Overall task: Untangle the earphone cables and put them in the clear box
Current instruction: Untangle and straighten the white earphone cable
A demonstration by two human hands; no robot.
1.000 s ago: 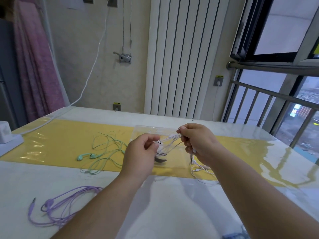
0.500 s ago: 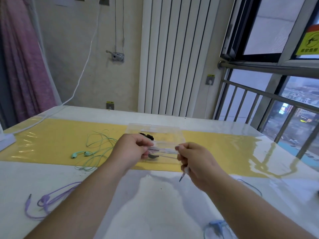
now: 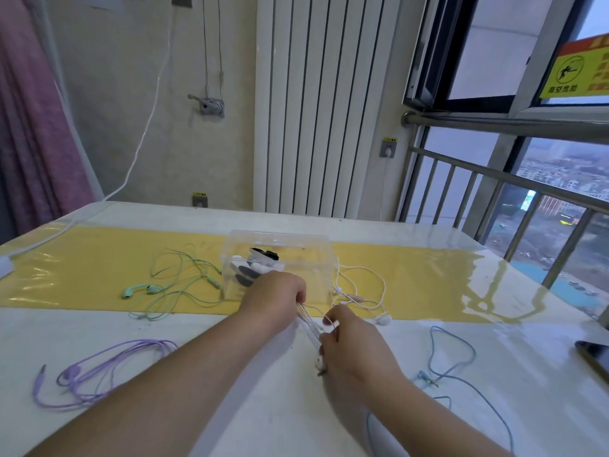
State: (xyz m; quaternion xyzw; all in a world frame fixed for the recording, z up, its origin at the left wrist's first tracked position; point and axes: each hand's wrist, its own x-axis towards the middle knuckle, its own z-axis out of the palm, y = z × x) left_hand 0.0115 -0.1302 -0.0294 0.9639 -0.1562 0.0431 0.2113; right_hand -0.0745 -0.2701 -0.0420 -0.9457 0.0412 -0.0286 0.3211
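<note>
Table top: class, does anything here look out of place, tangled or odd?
Yes. A phone at the right sits at the table's edge, partly out of view. Green earphones, purple earphones and blue earphones lie in loose loops outside the clear box.

Dark flat phone (image 3: 594,357) is cut off at the right edge; the blue thin earphone cable (image 3: 461,364) runs off the bottom edge.

High-rise home balcony: radiator (image 3: 316,103), window railing (image 3: 494,179), pink curtain (image 3: 29,110)
</note>
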